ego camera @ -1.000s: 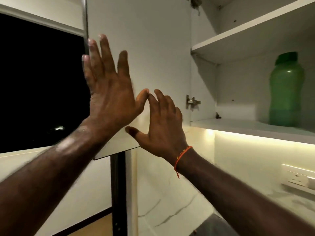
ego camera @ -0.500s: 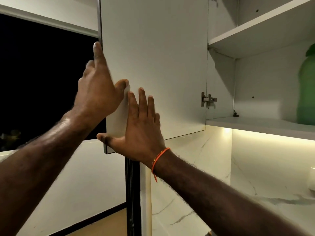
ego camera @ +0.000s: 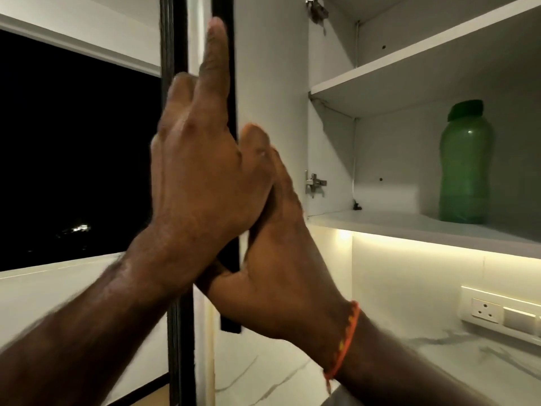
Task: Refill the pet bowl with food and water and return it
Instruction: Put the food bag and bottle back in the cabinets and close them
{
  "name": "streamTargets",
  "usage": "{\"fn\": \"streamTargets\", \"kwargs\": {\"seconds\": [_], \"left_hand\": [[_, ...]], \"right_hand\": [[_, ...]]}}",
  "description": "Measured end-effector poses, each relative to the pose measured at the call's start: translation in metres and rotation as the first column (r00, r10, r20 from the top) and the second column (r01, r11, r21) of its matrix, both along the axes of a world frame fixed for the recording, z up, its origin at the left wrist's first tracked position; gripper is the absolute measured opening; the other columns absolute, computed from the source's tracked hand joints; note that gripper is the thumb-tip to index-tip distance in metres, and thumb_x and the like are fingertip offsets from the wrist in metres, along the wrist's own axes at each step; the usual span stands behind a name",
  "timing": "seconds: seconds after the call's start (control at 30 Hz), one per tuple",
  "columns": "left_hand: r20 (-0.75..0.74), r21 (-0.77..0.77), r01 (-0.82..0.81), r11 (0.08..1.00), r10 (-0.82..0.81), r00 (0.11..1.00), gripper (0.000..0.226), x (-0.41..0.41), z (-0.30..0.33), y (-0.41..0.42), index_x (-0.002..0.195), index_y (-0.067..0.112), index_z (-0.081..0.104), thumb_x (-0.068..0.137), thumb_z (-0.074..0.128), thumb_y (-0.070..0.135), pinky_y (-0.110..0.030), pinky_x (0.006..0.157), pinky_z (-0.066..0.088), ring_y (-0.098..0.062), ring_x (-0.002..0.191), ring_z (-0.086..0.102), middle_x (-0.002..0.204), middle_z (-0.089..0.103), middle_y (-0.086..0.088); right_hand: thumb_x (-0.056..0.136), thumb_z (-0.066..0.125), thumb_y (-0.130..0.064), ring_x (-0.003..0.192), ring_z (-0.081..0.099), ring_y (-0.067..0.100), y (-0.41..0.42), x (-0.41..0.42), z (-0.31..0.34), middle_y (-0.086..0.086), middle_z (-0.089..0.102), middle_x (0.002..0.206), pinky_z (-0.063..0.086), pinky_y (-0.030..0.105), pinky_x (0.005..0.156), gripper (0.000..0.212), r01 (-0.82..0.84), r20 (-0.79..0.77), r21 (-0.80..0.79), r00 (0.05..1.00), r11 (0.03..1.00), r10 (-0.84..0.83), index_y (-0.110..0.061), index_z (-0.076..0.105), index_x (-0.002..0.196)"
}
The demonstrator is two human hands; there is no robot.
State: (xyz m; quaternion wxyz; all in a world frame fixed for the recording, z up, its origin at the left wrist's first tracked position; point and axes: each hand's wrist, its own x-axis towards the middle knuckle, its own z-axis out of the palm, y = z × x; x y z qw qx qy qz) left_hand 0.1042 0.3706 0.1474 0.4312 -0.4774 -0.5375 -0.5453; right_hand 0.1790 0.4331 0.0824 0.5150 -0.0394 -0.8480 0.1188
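A white cabinet door (ego camera: 272,68) stands wide open and shows edge-on, its dark edge running down the middle of the view. My left hand (ego camera: 202,177) holds that edge, with the index finger straight up along it and the thumb on the inner side. My right hand (ego camera: 281,268), an orange thread at its wrist, lies flat against the door's inner face low down, its thumb across the edge. A green plastic bottle (ego camera: 465,171) with a green cap stands upright on the cabinet's lower shelf (ego camera: 380,224). No pet bowl is in view.
The upper shelf (ego camera: 409,71) shows nothing on it. A lit strip glows under the cabinet above a marble counter (ego camera: 439,356). A wall socket panel (ego camera: 484,309) sits at the right. A dark window (ego camera: 73,156) fills the left.
The cabinet door has swung further open, from face-on to edge-on. My left hand moved from flat on the door to holding its edge, and the green bottle came back into full view.
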Motion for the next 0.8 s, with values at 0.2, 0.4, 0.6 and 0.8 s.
{"fn": "streamTargets", "kwargs": {"seconds": [0.2, 0.4, 0.6, 0.8], "left_hand": [[-0.129, 0.009, 0.290, 0.957, -0.287, 0.949, 0.084, 0.066, 0.000, 0.041, 0.164, 0.018, 0.023, 0.086, 0.052, 0.029, 0.002, 0.089, 0.033, 0.000, 0.107, 0.047, 0.140, 0.049, -0.002], [-0.195, -0.080, 0.481, 0.873, -0.487, 0.851, 0.081, 0.128, -0.003, 0.096, 0.164, 0.018, 0.020, 0.094, 0.056, 0.036, -0.019, 0.115, 0.024, -0.015, 0.155, 0.025, 0.170, 0.025, -0.006], [-0.194, -0.215, 0.587, 0.780, -0.623, 0.758, 0.069, 0.157, -0.008, 0.157, 0.164, 0.014, 0.014, 0.107, 0.038, 0.045, -0.034, 0.127, 0.020, -0.013, 0.159, 0.009, 0.174, 0.006, -0.005], [-0.341, -0.371, 0.427, 0.825, -0.549, 0.763, 0.064, 0.167, -0.013, 0.217, 0.163, 0.026, 0.025, 0.103, 0.034, 0.048, -0.043, 0.112, 0.037, -0.027, 0.143, 0.038, 0.173, 0.010, 0.004]], "right_hand": [[0.071, 0.079, -0.011, 0.074, 0.067, 0.004, 0.021, 0.081, -0.004, -0.022, 0.061, 0.099, 0.050, 0.011, 0.061, 0.070, -0.025, -0.098, -0.087, 0.995, 0.996, 0.016, -0.032, 0.044, 0.129], [0.081, 0.066, -0.018, 0.082, 0.064, -0.001, 0.054, 0.154, -0.008, -0.024, 0.061, 0.085, 0.046, 0.008, 0.067, 0.032, 0.184, -0.173, -0.083, 0.965, 0.979, -0.196, -0.026, 0.054, 0.109], [0.094, 0.057, -0.030, 0.143, 0.032, -0.009, 0.091, 0.205, -0.021, -0.030, 0.028, 0.159, 0.032, 0.018, 0.115, 0.080, 0.545, -0.142, -0.073, 0.823, 0.835, -0.550, -0.034, 0.014, 0.161], [0.100, 0.038, -0.039, 0.158, 0.000, 0.030, 0.130, 0.242, -0.035, 0.005, 0.001, 0.172, 0.015, 0.060, 0.123, 0.071, 0.949, -0.122, 0.263, 0.211, 0.173, -0.970, -0.022, 0.012, 0.164]]}}
